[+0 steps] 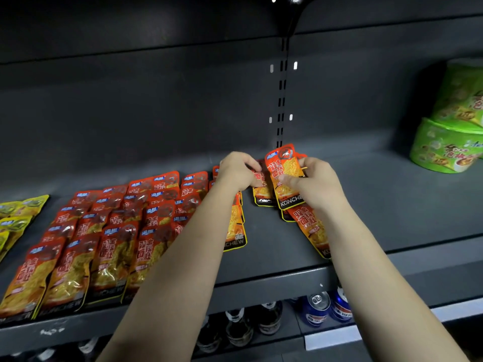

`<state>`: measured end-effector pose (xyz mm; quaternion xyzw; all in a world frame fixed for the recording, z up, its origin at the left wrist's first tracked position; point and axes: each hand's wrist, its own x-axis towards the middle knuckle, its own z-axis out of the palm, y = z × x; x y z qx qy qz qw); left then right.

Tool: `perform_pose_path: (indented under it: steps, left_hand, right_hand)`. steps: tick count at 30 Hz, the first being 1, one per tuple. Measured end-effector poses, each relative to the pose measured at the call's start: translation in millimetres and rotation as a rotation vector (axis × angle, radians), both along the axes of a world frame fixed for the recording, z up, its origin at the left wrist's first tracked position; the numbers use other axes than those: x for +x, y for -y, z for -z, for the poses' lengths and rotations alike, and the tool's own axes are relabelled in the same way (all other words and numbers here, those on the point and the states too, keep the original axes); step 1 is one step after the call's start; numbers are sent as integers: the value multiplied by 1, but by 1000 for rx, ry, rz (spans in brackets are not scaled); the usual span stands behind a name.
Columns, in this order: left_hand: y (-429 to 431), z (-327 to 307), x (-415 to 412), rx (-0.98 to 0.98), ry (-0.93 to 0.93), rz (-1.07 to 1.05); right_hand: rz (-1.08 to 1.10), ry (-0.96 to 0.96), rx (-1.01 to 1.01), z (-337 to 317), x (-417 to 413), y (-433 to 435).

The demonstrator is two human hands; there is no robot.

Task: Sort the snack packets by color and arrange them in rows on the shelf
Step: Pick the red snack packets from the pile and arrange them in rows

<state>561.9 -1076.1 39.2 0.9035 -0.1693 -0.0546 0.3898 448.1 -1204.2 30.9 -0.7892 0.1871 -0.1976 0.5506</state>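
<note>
Dark shelf (366, 205): left hand (236, 173) pinches flat red packet (262, 195), right hand (313, 184) holds upright packet (283, 165).

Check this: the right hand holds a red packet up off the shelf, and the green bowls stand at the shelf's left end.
One error. The head view shows the green bowls at the right end of the shelf, not the left. The right hand does hold a red packet up off the shelf.
</note>
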Motion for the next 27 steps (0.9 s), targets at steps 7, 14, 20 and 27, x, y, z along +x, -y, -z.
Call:
perform_pose_path:
  steps: [7,14,20,27]
  left_hand:
    - [-6,-7,-7,-75,-27,-15]
    - [-36,-21,-25,-254,69,-89]
    - [-73,-28,-44,-346,121,-145]
    - [-115,-30,-64,-299,120,-116]
  right_hand:
    - [26,1,38,0,-1,0]
    - [16,21,87,-3,-3,-3]
    - [-51,-7,124,-7,-9,-9]
    - [-115,21,90,-9,-19,-20]
